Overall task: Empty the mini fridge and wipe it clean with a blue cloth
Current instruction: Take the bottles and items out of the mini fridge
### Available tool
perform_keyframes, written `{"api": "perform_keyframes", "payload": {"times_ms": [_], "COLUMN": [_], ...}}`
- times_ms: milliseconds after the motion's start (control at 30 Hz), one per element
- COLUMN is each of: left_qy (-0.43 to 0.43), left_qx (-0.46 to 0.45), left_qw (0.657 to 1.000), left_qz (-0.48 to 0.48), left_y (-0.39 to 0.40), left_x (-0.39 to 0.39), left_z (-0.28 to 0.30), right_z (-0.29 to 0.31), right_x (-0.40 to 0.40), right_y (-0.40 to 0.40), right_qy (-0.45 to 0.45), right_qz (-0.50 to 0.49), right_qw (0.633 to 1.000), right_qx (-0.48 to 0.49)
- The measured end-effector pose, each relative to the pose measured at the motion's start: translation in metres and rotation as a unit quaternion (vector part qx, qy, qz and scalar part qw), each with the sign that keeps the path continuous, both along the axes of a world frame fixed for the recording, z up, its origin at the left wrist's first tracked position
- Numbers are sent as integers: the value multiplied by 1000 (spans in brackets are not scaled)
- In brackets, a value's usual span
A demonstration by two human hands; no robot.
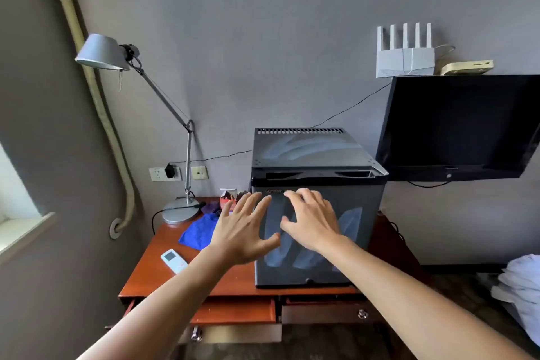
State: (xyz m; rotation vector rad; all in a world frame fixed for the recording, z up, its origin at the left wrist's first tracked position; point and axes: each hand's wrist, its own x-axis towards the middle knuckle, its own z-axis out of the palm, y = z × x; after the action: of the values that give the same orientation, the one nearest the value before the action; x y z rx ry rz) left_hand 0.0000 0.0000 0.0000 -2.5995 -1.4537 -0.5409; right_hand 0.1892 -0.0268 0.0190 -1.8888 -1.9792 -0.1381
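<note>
Fingers spread wide on both sides — your left hand (pixel 244 229) and right hand (pixel 314 221) are held up in front of the mini fridge (pixel 317 213) door, gripping nothing; can't tell if they touch it. Fridge is shut, sitting at the desk's (pixel 152 269) right end. Blue cloth (pixel 197 232) lies crumpled near the back-left, beside the lamp (pixel 179 210) base.

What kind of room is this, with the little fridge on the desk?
Probably a hotel room or small bedroom. A mini fridge sits on a wooden desk beside a desk lamp, a TV hangs on the wall, and white bedding shows at the right.
</note>
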Motion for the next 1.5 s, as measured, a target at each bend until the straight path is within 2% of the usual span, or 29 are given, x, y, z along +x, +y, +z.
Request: {"api": "perform_keyframes", "payload": {"times_ms": [267, 433, 533, 733, 933, 1033, 1167, 1267, 1400, 1500], "left_qy": [42, 64, 51, 35, 40, 50, 67, 61, 70, 49], "left_qx": [-19, -71, -61, -29, -50, -86, -53, -38, -63, -91], "left_qw": [999, 995, 997, 999, 998, 995, 995, 997, 994, 992], "left_qz": [13, 7, -4, 6, -20, -31, -42, -36, -58, -68], "left_y": [106, 138, 144, 150, 157, 162, 156, 142, 121, 108], "left_x": [17, 14, 9, 5, -6, -14, -12, -2, 4, 3], "left_z": [21, 14, 5, 10, 13, 14, 0, -19, -46, -60], "right_z": [5, -1, -8, -17, -13, -17, -20, -2, 20, 19], "right_x": [11, 4, 4, 0, -2, -1, 16, 22, 36, 49], "right_y": [110, 138, 143, 140, 130, 102, 47, 17, -4, -18], "right_qy": [-74, -106, -98, -84, -77, -55, -2, 33, -125, -172], "right_qz": [24, 15, 10, 7, 13, 24, 49, 3, -133, -178], "right_qw": [997, 994, 995, 995, 996, 996, 995, 997, 983, 966], "right_qx": [-12, 9, 34, 51, 39, 69, 92, 73, -10, -71]}}
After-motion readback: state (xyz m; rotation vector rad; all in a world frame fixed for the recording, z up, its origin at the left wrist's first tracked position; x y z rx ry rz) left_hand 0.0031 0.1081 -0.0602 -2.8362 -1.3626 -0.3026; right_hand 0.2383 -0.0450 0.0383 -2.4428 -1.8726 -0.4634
